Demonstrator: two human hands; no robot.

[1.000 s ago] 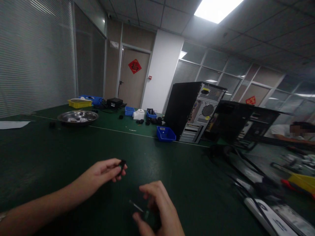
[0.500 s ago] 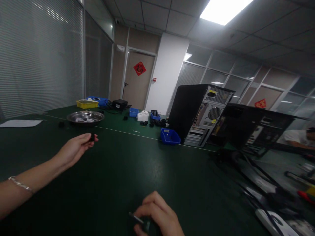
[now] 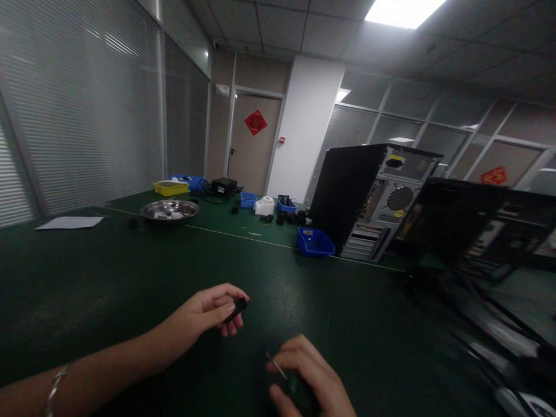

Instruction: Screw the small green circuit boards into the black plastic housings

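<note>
Over the dark green table (image 3: 143, 266), my left hand (image 3: 217, 310) pinches a small black part (image 3: 237, 309) between thumb and fingers; its exact kind does not show. Close by on the right, near the bottom edge of the view, my right hand (image 3: 310, 379) is wrapped round a screwdriver (image 3: 278, 367). Its thin metal shaft points up and left toward the black part, and a dark green handle lies partly hidden in the palm. The two hands are apart, and the screwdriver tip does not touch the part.
A steel bowl (image 3: 169, 212) with small pieces stands back left, near a white paper sheet (image 3: 69, 222). Behind are a yellow tray (image 3: 171, 188) and a white plastic piece (image 3: 264, 205). A blue bin (image 3: 315, 242) sits before a black computer tower (image 3: 347, 191). Dark cables (image 3: 490, 301) lie right.
My left hand has come from near the steel bowl rightward and closer to me, carrying the black part. My right hand has shifted slightly right, still gripping the screwdriver. The view has turned a little left.
</note>
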